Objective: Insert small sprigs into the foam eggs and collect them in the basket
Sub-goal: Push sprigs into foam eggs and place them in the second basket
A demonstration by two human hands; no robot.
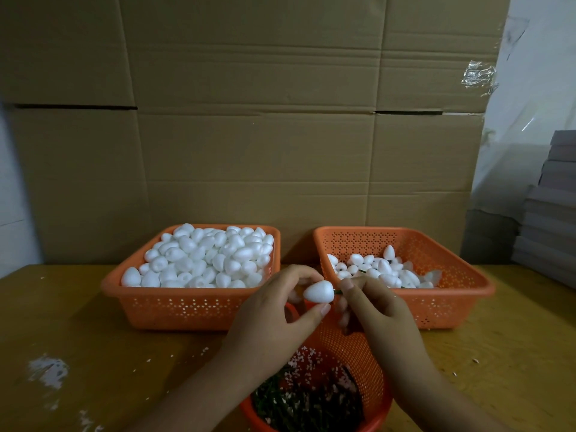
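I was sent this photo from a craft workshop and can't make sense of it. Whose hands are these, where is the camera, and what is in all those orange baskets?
There is only one picture, taken by a camera worn on a person's head, looking down at their own two bare hands. No machine is involved. The left hand pinches a white foam egg. The right hand pinches a thin green sprig at the egg's end. On the wooden table stand three orange baskets: the left basket is heaped with plain eggs, the right basket holds fewer eggs, some with green stems, and the near round basket holds loose sprigs. Cardboard stands behind.
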